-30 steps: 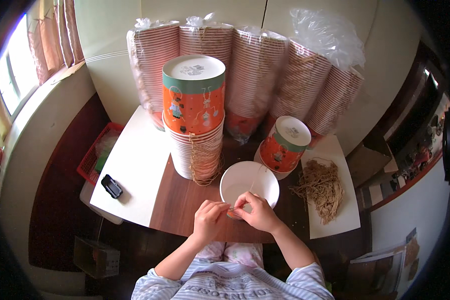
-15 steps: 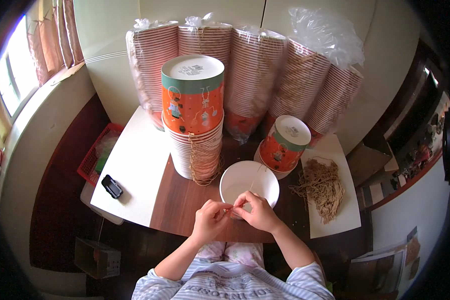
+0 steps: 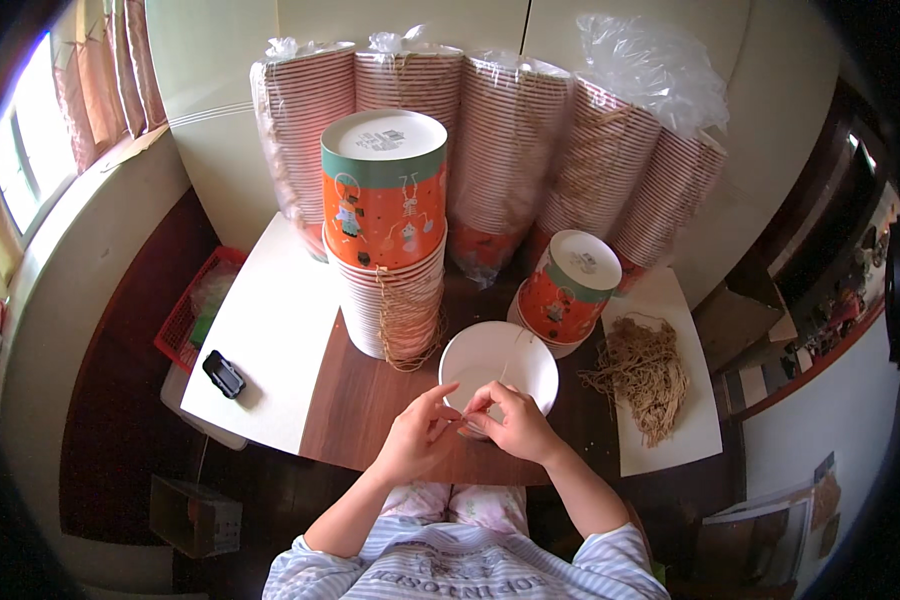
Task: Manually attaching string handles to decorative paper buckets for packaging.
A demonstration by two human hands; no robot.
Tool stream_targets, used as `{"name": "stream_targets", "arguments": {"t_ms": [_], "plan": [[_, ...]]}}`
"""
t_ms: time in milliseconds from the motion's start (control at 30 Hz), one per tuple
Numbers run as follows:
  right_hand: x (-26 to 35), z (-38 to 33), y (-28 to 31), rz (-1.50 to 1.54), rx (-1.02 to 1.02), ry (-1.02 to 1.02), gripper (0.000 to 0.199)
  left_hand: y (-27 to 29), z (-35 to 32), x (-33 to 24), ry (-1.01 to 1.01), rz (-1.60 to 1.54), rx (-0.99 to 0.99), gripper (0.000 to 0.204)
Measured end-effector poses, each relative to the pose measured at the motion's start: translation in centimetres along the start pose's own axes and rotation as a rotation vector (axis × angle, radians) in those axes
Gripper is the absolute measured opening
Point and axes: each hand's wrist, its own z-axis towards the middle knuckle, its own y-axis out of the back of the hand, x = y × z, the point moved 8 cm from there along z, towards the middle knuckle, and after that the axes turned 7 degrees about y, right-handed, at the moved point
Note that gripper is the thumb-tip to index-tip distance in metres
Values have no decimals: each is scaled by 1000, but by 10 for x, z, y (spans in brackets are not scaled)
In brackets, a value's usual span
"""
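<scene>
A white-lined paper bucket (image 3: 485, 362) stands mouth up on the table in front of me. At its near rim my two hands meet fingertip to fingertip. My right hand (image 3: 510, 420) pinches a thin tan string (image 3: 505, 372), part of which shows inside the bucket. My left hand (image 3: 417, 432) has its index finger lifted away from the thumb. The thumb tip touches or nearly touches the right fingertips; whether any string lies there is too small to tell. On the right, a tangled heap of tan strings (image 3: 648, 380) lies on a white board.
Behind the bucket rises a tall stack of orange and green paper buckets (image 3: 385, 220), upside down, with strings (image 3: 405, 315) draped on its side. A shorter bucket stack (image 3: 570, 290) stands right. Plastic-wrapped bucket stacks (image 3: 515, 150) line the back. A small black case (image 3: 224, 373) lies left.
My left index finger has lifted and spread away from the thumb, where the fingers were pinched together before. My right hand has hardly moved, and the bucket stays in place.
</scene>
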Motion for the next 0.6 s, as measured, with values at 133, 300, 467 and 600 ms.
{"name": "stream_targets", "arguments": {"t_ms": [133, 300, 467, 600], "plan": [[0, -1, 0, -22, 15, 5, 11, -3, 2, 18, 3, -229, 85, 52], [7, -2, 3, 50, -39, 35, 11, -6, 4, 20, 60, -479, 99, 47], [17, -1, -1, -34, 7, 68, 11, -4, 3, 24, 98, -515, 69, 46], [18, -2, -1, -113, -39, 116, 13, 0, 2, 25, 70, -362, 18, 46]]}}
